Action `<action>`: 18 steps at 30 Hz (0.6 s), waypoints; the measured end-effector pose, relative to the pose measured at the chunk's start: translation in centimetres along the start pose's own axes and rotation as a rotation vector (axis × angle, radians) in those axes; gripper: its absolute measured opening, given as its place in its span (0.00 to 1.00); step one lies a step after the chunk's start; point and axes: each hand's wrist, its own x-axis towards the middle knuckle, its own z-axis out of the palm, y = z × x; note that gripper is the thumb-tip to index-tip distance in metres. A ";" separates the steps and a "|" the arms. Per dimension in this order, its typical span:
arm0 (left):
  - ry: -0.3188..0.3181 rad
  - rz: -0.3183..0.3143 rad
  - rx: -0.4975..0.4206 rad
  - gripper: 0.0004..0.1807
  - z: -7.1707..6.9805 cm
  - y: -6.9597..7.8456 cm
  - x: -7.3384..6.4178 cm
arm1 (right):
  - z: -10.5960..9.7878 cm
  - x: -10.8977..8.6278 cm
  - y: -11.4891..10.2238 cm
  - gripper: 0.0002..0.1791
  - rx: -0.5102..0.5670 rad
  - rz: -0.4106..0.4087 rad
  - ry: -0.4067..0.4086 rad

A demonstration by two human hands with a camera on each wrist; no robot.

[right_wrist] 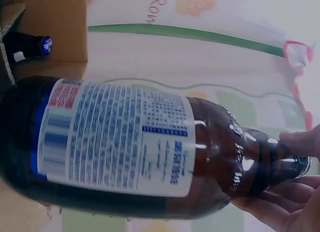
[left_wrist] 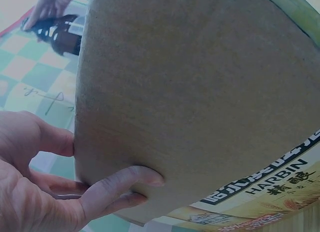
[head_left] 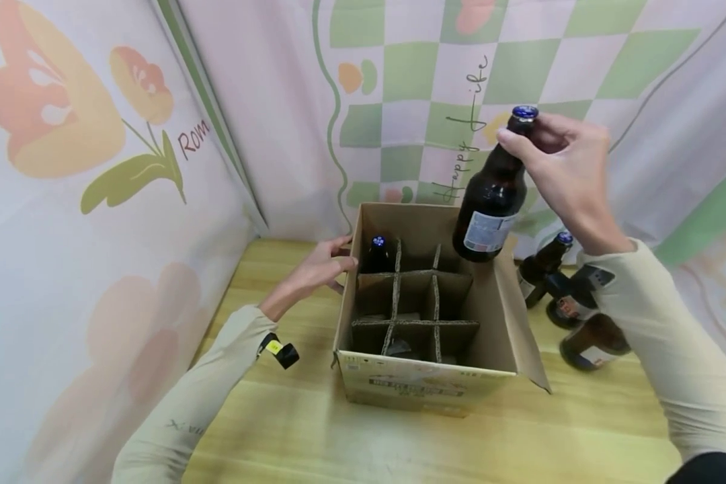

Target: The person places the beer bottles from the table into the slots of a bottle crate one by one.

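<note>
My right hand (head_left: 571, 165) grips a brown glass beer bottle (head_left: 490, 202) by its neck, just under the blue cap. This bottle is tilted, its base over the right rear of an open cardboard box (head_left: 429, 386). In the right wrist view the bottle's pale back label (right_wrist: 120, 137) faces the camera. With fingers spread, my left hand (head_left: 317, 269) touches the outside of the box by its left rear corner; in the left wrist view its fingertips (left_wrist: 147, 176) rest on plain brown cardboard. Inside the box, a blue-capped bottle (head_left: 378, 252) stands in the left rear compartment.
Cardboard dividers (head_left: 396, 296) split the box into several compartments. A flap (head_left: 529, 329) leans outward on the right. Beyond it, three brown bottles (head_left: 595, 343) stand on the wooden table (head_left: 266, 430), partly behind my right forearm. A printed curtain (head_left: 411, 87) hangs close behind.
</note>
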 end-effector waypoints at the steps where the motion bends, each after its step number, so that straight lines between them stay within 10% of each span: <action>1: 0.000 0.003 -0.003 0.43 0.0 0.0 0.0 | 0.2 0.3 0.0 0.22 -0.009 0.004 -0.015; 18: 0.005 0.003 -0.036 0.42 0.3 -0.1 -0.1 | 6.4 1.1 3.3 0.21 -0.126 -0.007 -0.184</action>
